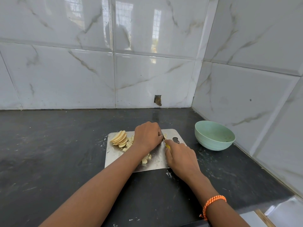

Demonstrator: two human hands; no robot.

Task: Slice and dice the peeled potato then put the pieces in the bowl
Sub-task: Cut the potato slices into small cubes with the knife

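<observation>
A person's two hands work over a shiny metal cutting board (114, 154) lying flat on a dark countertop (49, 153). The left hand (147, 136) is curled, knuckles up, pressing down on potato hidden beneath it; exactly what it holds cannot be seen. The right hand (180, 156) is wrapped around a yellow-handled knife (167, 146), whose blade runs toward 12 o'clock beside the left fingertips.

A fan of thin potato slices (119, 138) leans at the board's 10 o'clock corner. Small diced pieces (146, 158) lie near the board's centre, partly under the left forearm. A pale green bowl (214, 135) stands off the board at 3 o'clock, near the tiled wall corner, and looks empty.

The slices are likely stiff but brittle, wet and slippery on steel; the dice are light and prone to scatter, so scooping them together would probably serve better than pinching. The board's near edge sits back from the counter's front edge. Open counter lies toward 9 o'clock; toward 3 o'clock the wall closes in behind the bowl.
</observation>
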